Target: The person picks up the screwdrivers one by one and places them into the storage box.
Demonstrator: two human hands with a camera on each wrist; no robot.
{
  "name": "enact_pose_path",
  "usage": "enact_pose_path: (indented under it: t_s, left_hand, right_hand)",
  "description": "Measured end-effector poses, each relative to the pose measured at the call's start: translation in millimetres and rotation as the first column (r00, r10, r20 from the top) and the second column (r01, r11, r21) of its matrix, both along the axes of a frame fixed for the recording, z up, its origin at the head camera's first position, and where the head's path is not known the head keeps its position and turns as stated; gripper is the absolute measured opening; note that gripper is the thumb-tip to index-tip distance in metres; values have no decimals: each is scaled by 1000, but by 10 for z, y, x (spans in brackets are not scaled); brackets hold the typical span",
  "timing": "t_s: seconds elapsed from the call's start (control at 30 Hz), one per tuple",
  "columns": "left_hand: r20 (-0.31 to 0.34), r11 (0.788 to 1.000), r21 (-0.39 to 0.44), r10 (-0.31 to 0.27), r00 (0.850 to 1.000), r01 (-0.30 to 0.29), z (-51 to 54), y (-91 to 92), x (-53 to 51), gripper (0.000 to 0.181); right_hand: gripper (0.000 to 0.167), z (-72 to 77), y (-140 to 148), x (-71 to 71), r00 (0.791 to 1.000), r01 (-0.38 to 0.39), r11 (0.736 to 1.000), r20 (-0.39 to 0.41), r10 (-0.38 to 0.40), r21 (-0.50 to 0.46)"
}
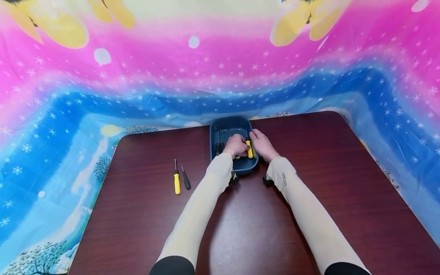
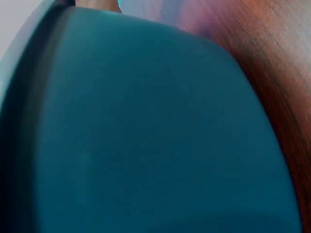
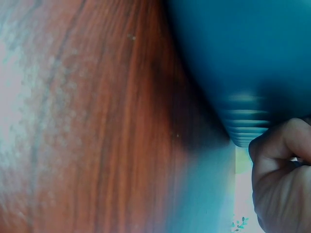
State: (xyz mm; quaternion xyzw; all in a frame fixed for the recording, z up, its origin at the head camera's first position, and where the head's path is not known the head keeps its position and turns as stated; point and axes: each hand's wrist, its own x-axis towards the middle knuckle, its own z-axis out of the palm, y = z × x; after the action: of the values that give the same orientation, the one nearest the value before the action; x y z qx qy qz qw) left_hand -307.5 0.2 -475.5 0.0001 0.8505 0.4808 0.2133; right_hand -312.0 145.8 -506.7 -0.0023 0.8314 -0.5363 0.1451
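A dark blue plastic bin (image 1: 233, 169) stands at the table's far edge, holding screwdrivers. My left hand (image 1: 235, 145) reaches into it, fingers bent down beside a yellow-handled screwdriver (image 1: 249, 149); the hand hides its own fingertips, so its hold cannot be made out. Black-handled screwdrivers (image 1: 217, 148) lie in the bin left of that hand. My right hand (image 1: 263, 146) grips the bin's right rim, its thumb and fingers curled there in the right wrist view. The bin's outer wall (image 2: 160, 126) fills most of the left wrist view, without the left hand.
On the brown table (image 1: 144, 221), left of the bin, lie a yellow-and-black screwdriver (image 1: 177, 183) and a smaller black screwdriver (image 1: 186, 180). A pink and blue printed cloth (image 1: 220, 72) hangs behind the table and along both sides.
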Motion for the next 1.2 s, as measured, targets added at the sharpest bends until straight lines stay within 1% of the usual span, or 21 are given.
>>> enact_pose_path:
  t_s: [0.17,0.27,0.4,0.47,0.53,0.63,0.77,0.87,1.0,1.07,1.2]
  left_hand:
    - [-32,996,-88,-33,999,30,1,-12,-13,16]
    - [-45,991,-123,-48,998,42,0,-23,-6,16]
    - [-57,989,-142,-58,997,50,7,-40,18,16]
    - [-58,989,-135,-65,996,57,14,-58,30,18]
    - [-38,994,-91,-59,998,55,20,-81,33,23]
    - [-5,999,-4,-48,999,48,34,-141,46,30]
    - [32,994,104,-32,999,28,76,-242,55,39]
    - [47,988,151,-43,998,35,118,-318,46,45]
    - [56,980,194,-59,997,47,190,-431,38,49]
    - [55,976,213,-56,997,43,235,-504,48,49]
    - [30,971,238,-23,999,15,314,-692,88,48]
  right_hand:
    - [63,-9,-6,-12,1000,-7,1000,-6,7,-2]
    - [64,-6,-17,-7,1000,-8,1000,-11,8,-3]
    - [65,-2,-27,5,1000,-9,1000,-14,9,0]
    - [65,-2,-26,11,1000,-10,1000,-13,10,0]
    - [66,-7,-23,14,1000,-12,1000,-12,12,-1]
    - [66,-11,-17,16,1000,-14,1000,-7,14,-7]
    - [67,-20,-13,6,1000,-17,1000,-2,17,-6]
    - [67,-25,-7,-1,1000,-16,1000,5,16,-8]
    - [66,-26,4,-3,1000,-13,1000,9,13,-9]
    - [66,-28,5,-6,1000,-8,1000,2,8,-7]
    - [66,-26,1,-15,1000,-3,1000,-22,3,-1]
